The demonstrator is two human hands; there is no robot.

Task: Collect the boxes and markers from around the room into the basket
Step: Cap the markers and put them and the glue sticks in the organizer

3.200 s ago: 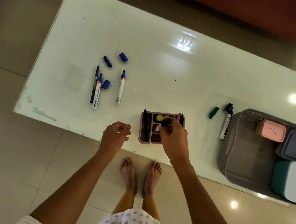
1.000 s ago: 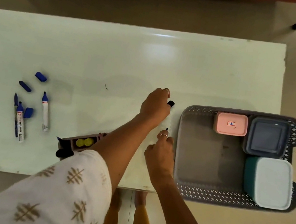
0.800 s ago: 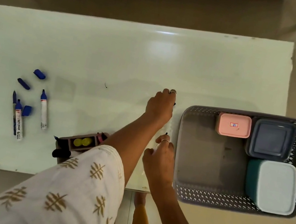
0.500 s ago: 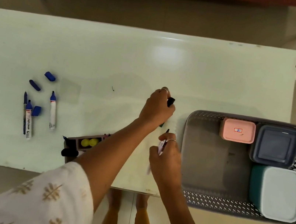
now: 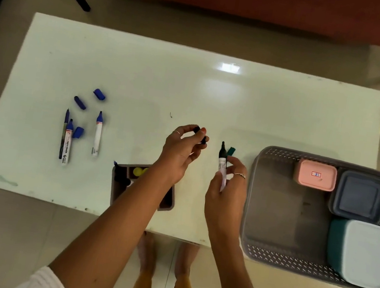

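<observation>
Right hand (image 5: 225,194): fingers pinch an uncapped black marker (image 5: 222,165), tip pointing away, held above the table (image 5: 217,93). A green cap (image 5: 231,151) shows just behind the tip. Left hand (image 5: 180,152): fingertips pinch a black cap (image 5: 201,135), apart from the marker. Compartment tray (image 5: 167,202) lies under the left forearm. Basket (image 5: 271,206) at right holds pink box (image 5: 316,175), grey box (image 5: 360,195), teal box (image 5: 363,256). Farther left: three blue markers (image 5: 97,134), loose blue caps (image 5: 99,94).
</observation>
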